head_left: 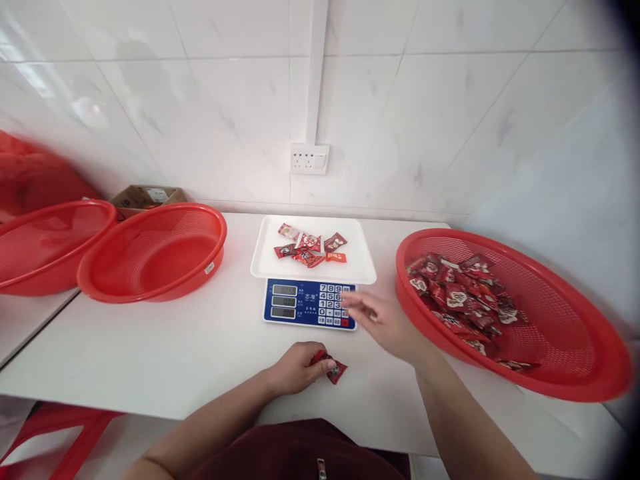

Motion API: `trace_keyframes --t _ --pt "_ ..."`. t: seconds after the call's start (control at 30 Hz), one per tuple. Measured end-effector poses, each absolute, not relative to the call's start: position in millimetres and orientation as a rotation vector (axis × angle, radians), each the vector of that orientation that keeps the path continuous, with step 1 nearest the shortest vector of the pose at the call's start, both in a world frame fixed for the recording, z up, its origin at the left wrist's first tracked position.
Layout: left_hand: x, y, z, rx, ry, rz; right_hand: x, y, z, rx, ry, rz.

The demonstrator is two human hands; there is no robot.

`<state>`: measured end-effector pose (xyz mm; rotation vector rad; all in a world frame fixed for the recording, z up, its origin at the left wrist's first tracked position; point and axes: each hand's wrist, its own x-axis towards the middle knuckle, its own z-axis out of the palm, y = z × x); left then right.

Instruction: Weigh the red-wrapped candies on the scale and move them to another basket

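My left hand (pixel 299 367) rests low over the table with its fingers closed on a small red snack packet (pixel 338 370). My right hand (pixel 383 323) hovers by the right side of the scale's keypad, fingers loosely curved and apart, with nothing seen in them. The blue digital scale (pixel 295 321) has number displays on its left and keys on its right. On top of it sits a white tray (pixel 360 267) carrying several small packets (pixel 309 243), mostly red. To the right, a red plastic basket (pixel 575 340) holds a heap of red packets (pixel 455 293).
Two more red baskets stand on the left: the nearer one (pixel 150 290) on this table, the other (pixel 50 280) at the left edge. Behind them is a cardboard box (pixel 145 197). A wall socket (pixel 310 159) is above the white table (pixel 200 347).
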<state>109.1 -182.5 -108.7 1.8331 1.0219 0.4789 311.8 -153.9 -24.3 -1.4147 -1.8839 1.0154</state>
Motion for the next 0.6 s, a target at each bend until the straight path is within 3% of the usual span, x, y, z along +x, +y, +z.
trace_keyframes --t 0.27,0.6 --pt "110 -190 -101 1.793 1.027 0.537 287 -213 -94 -1.219 -1.498 1.637" --pt "102 -189 -70 2.036 1.087 0.417 265 -211 -103 -1.042 -1.415 1.871"
